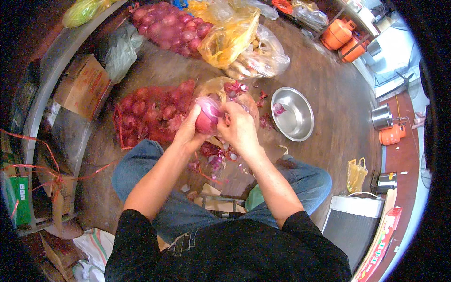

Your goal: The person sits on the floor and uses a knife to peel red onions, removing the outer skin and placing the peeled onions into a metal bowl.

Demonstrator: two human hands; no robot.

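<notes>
A red onion [207,118], partly peeled, with paler skin showing at its top, is gripped by my left hand [191,130]. On its right side the bent fingers of my right hand [236,125] touch the onion; whether they pinch a bit of skin is hidden. Beneath and behind the hands lies a pile of red onion skins [234,88] on a plastic bag. A red mesh sack of onions [151,112] lies to the left. The steel basin [292,114] at the right holds one peeled onion [279,109].
Beyond the hands lie another mesh sack of red onions [169,28], a yellow plastic bag [229,38] and a clear bag of pale produce [262,58]. Cardboard boxes [84,86] stand left. Orange gas cylinders [337,34] are at the upper right. Skins [262,98] litter the floor near the basin.
</notes>
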